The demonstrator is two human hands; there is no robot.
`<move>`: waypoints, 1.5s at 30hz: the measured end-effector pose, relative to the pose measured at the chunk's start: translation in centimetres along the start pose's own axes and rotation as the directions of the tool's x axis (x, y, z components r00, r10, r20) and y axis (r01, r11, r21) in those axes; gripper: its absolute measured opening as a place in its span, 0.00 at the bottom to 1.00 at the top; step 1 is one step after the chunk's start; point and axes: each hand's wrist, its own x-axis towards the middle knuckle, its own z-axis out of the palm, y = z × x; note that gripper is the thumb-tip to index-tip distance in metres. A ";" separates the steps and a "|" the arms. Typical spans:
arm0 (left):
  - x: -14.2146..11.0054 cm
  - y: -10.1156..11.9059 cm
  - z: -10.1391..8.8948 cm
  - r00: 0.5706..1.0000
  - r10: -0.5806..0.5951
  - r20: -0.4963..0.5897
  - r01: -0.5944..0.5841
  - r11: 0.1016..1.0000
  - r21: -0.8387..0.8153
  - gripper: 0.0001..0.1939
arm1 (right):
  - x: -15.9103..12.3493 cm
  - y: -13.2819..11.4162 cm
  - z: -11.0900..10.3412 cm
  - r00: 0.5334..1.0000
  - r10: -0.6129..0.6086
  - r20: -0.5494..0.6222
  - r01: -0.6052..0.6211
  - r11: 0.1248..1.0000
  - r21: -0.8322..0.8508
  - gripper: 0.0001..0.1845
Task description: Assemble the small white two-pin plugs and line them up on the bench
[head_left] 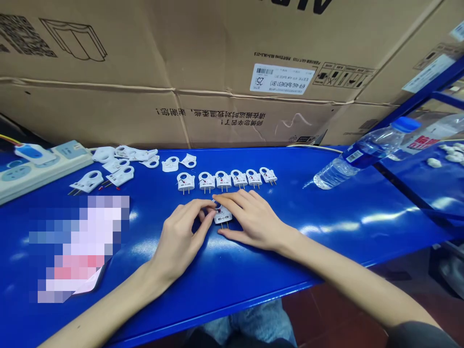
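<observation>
White plastic plug [223, 216] is pinched between the curled fingers of left hand [178, 237] and right hand [253, 220].

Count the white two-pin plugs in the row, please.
6 white two-pin plastic plugs, side by side in one row across the glossy blue table; none looks hidden.

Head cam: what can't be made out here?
- Head view: the top of the white two-pin plug is covered by the left hand and right hand; whether either grip is closed on it is hidden.
- Head view: a pixelated patch on the blue bench hides whatever lies there.
- Head view: the power strip and white pieces are cut off by the side edges.
</observation>
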 end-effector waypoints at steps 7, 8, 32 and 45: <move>0.0 -0.3 0.1 1.000 -0.023 0.012 0.024 1.000 -0.017 0.08 | 0.1 -0.1 -0.1 1.000 0.008 -0.005 -0.008 1.000 -0.010 0.34; 0.1 -0.3 0.1 0.999 -0.026 0.027 0.026 1.000 -0.015 0.08 | 0.1 -0.1 -0.1 1.000 0.010 -0.009 -0.010 1.000 -0.009 0.34; 0.2 -0.1 0.1 0.999 0.036 0.018 -0.037 0.998 0.057 0.08 | 0.0 -0.1 0.2 0.998 -0.011 -0.055 0.010 1.000 -0.011 0.34; -0.1 -0.3 0.0 0.992 0.115 0.055 -0.123 0.975 0.183 0.07 | 0.1 -0.1 0.4 0.995 0.088 -0.037 -0.088 0.996 -0.004 0.38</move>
